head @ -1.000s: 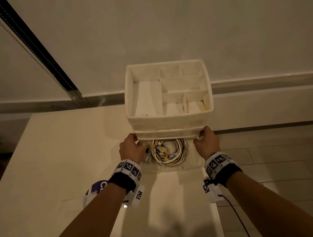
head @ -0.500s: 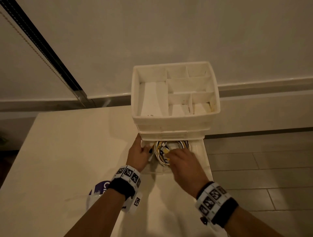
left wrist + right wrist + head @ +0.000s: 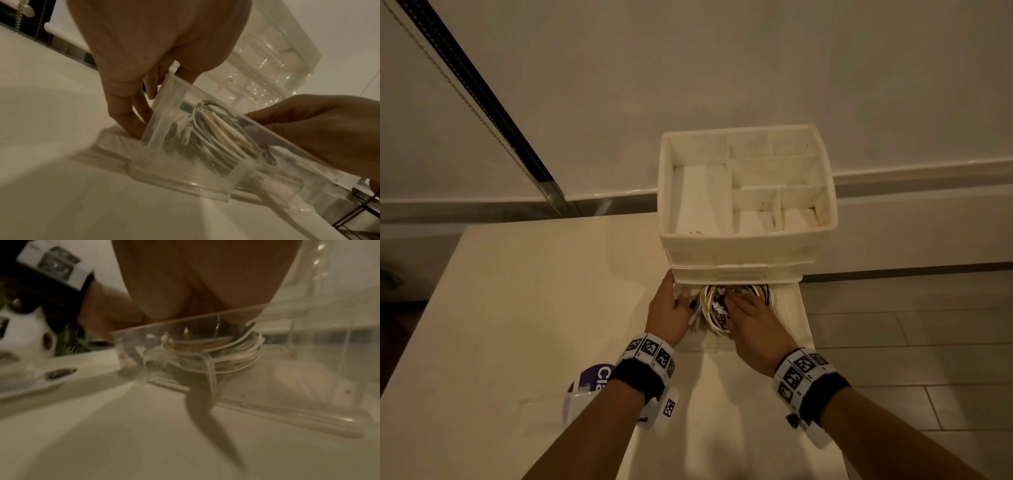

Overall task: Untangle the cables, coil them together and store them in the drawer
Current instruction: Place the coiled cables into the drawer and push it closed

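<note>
A white desk organizer point(image 3: 746, 253) with open top compartments stands at the table's far edge. Its clear bottom drawer point(image 3: 791, 315) is pulled out toward me. In it lies a coil of white and yellow cables point(image 3: 714, 308), also seen through the clear walls point(image 3: 218, 138) point(image 3: 232, 353). My left hand point(image 3: 676, 301) holds the drawer's left wall, with the fingers point(image 3: 127, 120) outside and the thumb over the rim. My right hand point(image 3: 746, 311) lies flat on the coil and presses it down; it covers the coil's right half.
A purple and white plastic packet point(image 3: 592, 380) lies on the table under my left forearm. The table's right edge runs just past the drawer, with tiled floor point(image 3: 911, 342) below. A wall stands behind the organizer, and a blind's bead chain point(image 3: 465, 102) hangs at left.
My right hand left the drawer's right front corner and moved onto the cable coil. My left hand stayed at the drawer's left wall.
</note>
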Tool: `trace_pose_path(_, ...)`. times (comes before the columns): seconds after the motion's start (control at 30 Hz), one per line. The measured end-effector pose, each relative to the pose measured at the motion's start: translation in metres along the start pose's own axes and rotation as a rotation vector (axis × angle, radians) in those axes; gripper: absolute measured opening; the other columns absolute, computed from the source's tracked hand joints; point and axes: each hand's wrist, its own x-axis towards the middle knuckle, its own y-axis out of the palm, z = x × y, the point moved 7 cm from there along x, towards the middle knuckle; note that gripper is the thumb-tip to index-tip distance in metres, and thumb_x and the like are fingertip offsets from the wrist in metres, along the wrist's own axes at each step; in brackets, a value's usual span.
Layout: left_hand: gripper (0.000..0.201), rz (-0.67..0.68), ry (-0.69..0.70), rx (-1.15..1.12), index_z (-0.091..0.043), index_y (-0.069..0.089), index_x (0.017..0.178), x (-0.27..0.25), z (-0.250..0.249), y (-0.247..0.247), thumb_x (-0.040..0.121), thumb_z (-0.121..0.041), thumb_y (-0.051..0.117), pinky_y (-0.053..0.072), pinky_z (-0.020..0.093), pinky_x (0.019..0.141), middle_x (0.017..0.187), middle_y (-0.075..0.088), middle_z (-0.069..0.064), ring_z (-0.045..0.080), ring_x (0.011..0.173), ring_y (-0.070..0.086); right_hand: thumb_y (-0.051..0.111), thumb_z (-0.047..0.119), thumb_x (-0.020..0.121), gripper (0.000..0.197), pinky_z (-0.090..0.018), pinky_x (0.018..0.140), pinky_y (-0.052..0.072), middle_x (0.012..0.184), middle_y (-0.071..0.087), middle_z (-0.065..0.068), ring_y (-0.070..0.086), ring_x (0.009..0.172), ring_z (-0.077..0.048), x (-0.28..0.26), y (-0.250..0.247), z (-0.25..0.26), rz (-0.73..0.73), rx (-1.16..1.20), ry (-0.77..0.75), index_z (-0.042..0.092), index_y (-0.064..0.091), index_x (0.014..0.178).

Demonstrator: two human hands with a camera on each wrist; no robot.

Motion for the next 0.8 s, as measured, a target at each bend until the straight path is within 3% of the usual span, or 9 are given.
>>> trace_pose_path(0.1, 0.062, 0.142, -0.087, -0.149, -0.038, 0.038, 0.146, 0.003, 0.014, -0.003, 0.09, -0.013, 0.051, 0.039, 0.023, 0.094, 0.144, 0.05, -0.009, 0.014, 0.124, 0.051, 0.053, 0.003, 0.085, 0.037, -0.024, 0.106, 0.038, 0.124, 0.064, -0.012, 0.057, 0.116, -0.022, -0.023, -0.054, -0.018, -0.259, 0.256, 0.018, 0.005, 0.063, 0.121)
trace_pose_path(0.17, 0.08, 0.255, -0.146, -0.187, -0.049, 0.034, 0.144, 0.004, 0.025, -0.01, 0.077, -0.011, 0.051, 0.05, 0.031, 0.085, 0.143, 0.053, -0.002, 0.022, 0.118, 0.057, 0.056, -0.011, 0.072, 0.038, -0.021, 0.092, 0.046, 0.106, 0.065, -0.006, 0.059, 0.1, -0.016, -0.049, -0.09, -0.048, -0.431, 0.299, 0.079, 0.01, 0.065, 0.103)
trace_pose_path(0.23, 0.094, 0.369, -0.113, -0.069, -0.046, 0.021, 0.15, 0.001, 0.024, -0.02, 0.076, 0.004, 0.05, 0.054, 0.03, 0.074, 0.153, 0.038, -0.009, 0.024, 0.122, 0.055, 0.064, -0.012, 0.068, 0.064, -0.028, 0.091, 0.046, 0.123, 0.051, 0.002, 0.051, 0.115, -0.018, -0.059, -0.096, -0.087, -0.252, 0.369, 0.277, 0.023, 0.051, 0.12)
trace_pose_path(0.3, 0.109, 0.515, -0.056, 0.113, -0.039, -0.001, 0.154, -0.002, 0.024, -0.024, 0.077, 0.013, 0.056, 0.052, 0.022, 0.063, 0.161, 0.01, -0.016, 0.02, 0.133, 0.043, 0.079, 0.003, 0.066, 0.104, -0.039, 0.11, 0.037, 0.152, 0.024, 0.009, 0.026, 0.141, -0.02, -0.062, -0.075, -0.118, 0.165, 0.383, 0.414, 0.032, 0.019, 0.146)
trace_pose_path(0.37, 0.126, 0.625, -0.006, 0.237, -0.042, -0.02, 0.148, -0.003, 0.024, -0.024, 0.074, 0.003, 0.072, 0.052, 0.021, 0.065, 0.158, 0.0, -0.022, 0.015, 0.137, 0.035, 0.088, 0.024, 0.062, 0.133, -0.04, 0.117, 0.019, 0.16, -0.002, 0.014, 0.006, 0.147, -0.017, -0.06, -0.06, -0.131, 0.41, 0.277, 0.4, 0.035, -0.011, 0.15)
trace_pose_path(0.4, 0.135, 0.653, 0.003, 0.272, -0.046, -0.025, 0.144, -0.005, 0.022, -0.023, 0.07, -0.006, 0.08, 0.052, 0.021, 0.071, 0.156, 0.001, -0.024, 0.013, 0.136, 0.034, 0.089, 0.031, 0.059, 0.139, -0.038, 0.117, 0.015, 0.16, -0.007, 0.013, 0.003, 0.148, -0.016, -0.057, -0.056, -0.131, 0.457, 0.238, 0.382, 0.035, -0.017, 0.149)
trace_pose_path(0.53, 0.153, 0.632, 0.019, 0.344, -0.051, -0.029, 0.142, -0.003, 0.017, -0.019, 0.053, -0.029, 0.094, 0.044, 0.038, 0.106, 0.156, 0.011, -0.022, 0.013, 0.136, 0.032, 0.092, 0.032, 0.055, 0.145, -0.03, 0.116, 0.013, 0.161, -0.004, 0.009, 0.005, 0.148, -0.014, -0.037, -0.054, -0.12, 0.426, 0.287, 0.352, 0.028, -0.018, 0.15)
trace_pose_path(0.67, 0.156, 0.622, 0.013, 0.364, -0.047, -0.028, 0.144, 0.001, 0.021, -0.016, 0.049, -0.035, 0.095, 0.039, 0.041, 0.111, 0.159, 0.01, -0.017, 0.013, 0.14, 0.029, 0.092, 0.025, 0.055, 0.145, -0.023, 0.11, 0.014, 0.16, 0.005, 0.009, 0.012, 0.146, -0.014, -0.03, -0.053, -0.111, 0.38, 0.372, 0.345, 0.026, -0.018, 0.149)
trace_pose_path(0.8, 0.148, 0.598, 0.038, 0.281, -0.051, -0.023, 0.142, -0.002, 0.016, -0.013, 0.056, -0.022, 0.094, 0.038, 0.035, 0.11, 0.143, 0.013, -0.039, 0.003, 0.138, 0.025, 0.091, 0.023, 0.058, 0.138, -0.027, 0.111, 0.018, 0.161, 0.011, 0.005, 0.018, 0.146, -0.017, -0.028, -0.056, -0.116, 0.339, 0.377, 0.359, 0.026, -0.01, 0.151)
